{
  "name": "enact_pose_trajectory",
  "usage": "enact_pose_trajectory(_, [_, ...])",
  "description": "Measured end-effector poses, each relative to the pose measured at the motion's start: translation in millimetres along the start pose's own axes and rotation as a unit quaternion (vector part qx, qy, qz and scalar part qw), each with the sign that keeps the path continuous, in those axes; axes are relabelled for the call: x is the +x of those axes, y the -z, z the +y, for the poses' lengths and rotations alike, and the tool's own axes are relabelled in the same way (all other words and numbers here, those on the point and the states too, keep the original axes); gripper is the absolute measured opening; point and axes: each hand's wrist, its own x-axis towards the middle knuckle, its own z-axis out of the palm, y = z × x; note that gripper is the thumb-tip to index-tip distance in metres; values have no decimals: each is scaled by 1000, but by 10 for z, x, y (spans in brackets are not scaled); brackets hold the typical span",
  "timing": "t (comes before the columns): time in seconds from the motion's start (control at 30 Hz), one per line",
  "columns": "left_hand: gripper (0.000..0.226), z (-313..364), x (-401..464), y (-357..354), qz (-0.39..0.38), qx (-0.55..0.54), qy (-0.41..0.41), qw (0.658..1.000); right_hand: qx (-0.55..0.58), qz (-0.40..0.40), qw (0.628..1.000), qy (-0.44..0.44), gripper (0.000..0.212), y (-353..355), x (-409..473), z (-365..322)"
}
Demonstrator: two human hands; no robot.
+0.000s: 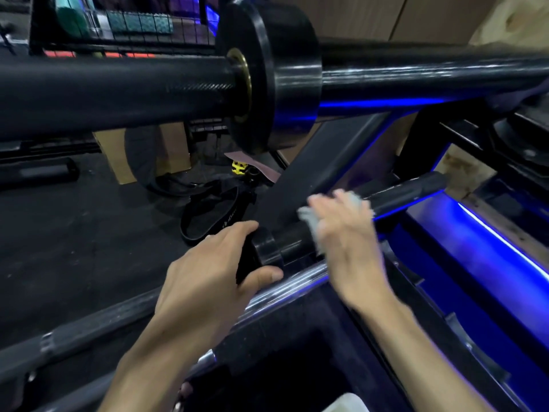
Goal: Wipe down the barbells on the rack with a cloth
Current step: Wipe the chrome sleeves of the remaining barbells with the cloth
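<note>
On the rack, my left hand (pixel 208 272) grips the stiff, heavy barbell's collar (pixel 269 248); right fingers (pixel 341 203) clench the limp cloth (pixel 309 218) against its sleeve.

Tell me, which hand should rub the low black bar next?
The right hand, probably. It already holds the cloth against the lower barbell, while the left hand grips that bar's black collar and holds no cloth.

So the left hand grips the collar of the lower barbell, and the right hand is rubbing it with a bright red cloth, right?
Not quite: the head view shows the cloth is pale whitish, not red. The rest holds: the left hand grips the collar of the lower barbell while the right hand rubs it.
</note>
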Motion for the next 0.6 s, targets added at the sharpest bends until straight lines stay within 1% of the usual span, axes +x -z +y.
enact_pose_trajectory(0.03, [70, -2, 7, -12, 11, -2, -11, 1000, -10, -14, 997, 73, 31, -58, -75, -108])
enact_pose_trajectory(0.07, [68, -15, 12, -21, 18, -4, -19, 1000, 38, -43, 991, 120, 33, -86, -136, -170])
enact_pose_trajectory(0.1, [68, -20, 15, -23, 19, -5, -22, 1000, 96, -66, 981, 152, 39, -37, -135, -154])
enact_pose_trajectory(0.13, [71, -19, 10, -33, 18, -2, -25, 1000, 89, -69, 980, 167, 44, 20, -109, -4])
enact_pose_trajectory(0.17, [74, -16, 10, -38, 22, -1, -26, 999, 54, -62, 985, 153, 49, 85, -66, 181])
enact_pose_trajectory(0.2, [77, -15, 6, -35, 26, -2, -22, 999, 45, -66, 991, 110, 50, 152, -12, 344])
enact_pose_trajectory(0.23, [78, -12, 0, -31, 26, -2, -14, 1000, 41, -44, 997, 46, 48, 177, 46, 522])
enact_pose_trajectory(0.27, [77, -6, 4, -33, 20, 5, -6, 1000, 46, -16, 999, -21, 47, 204, 82, 562])
enact_pose_trajectory(0.3, [74, 2, 11, -40, 15, 14, -1, 1000, 30, 4, 999, -39, 46, 182, 137, 487])
enact_pose_trajectory(0.33, [72, 8, 18, -46, 11, 17, 3, 1000, -25, -2, 999, -27, 43, 113, 144, 309])
enact_pose_trajectory(0.4, [70, 21, 35, -34, 14, 8, 7, 1000, -102, -48, 990, 86, 33, -85, 37, -44])
enact_pose_trajectory(0.43, [69, 20, 34, -28, 21, 4, 6, 1000, -55, -56, 988, 133, 36, -122, -40, -170])
enact_pose_trajectory(0.47, [69, 14, 34, -27, 26, -6, 6, 1000, 20, -64, 986, 152, 40, -88, -99, -214])
enact_pose_trajectory(0.5, [68, 8, 30, -32, 29, -17, 7, 999, 53, -44, 983, 172, 40, -43, -119, -128])
enact_pose_trajectory(0.53, [68, 6, 28, -40, 27, -22, 6, 999, 47, -43, 984, 166, 41, 52, -133, -7])
enact_pose_trajectory(0.57, [70, 1, 28, -43, 26, -21, 2, 999, 17, -48, 990, 133, 49, 119, -87, 190])
enact_pose_trajectory(0.6, [74, -3, 19, -47, 23, -13, -1, 1000, 19, -47, 994, 92, 57, 166, -3, 382])
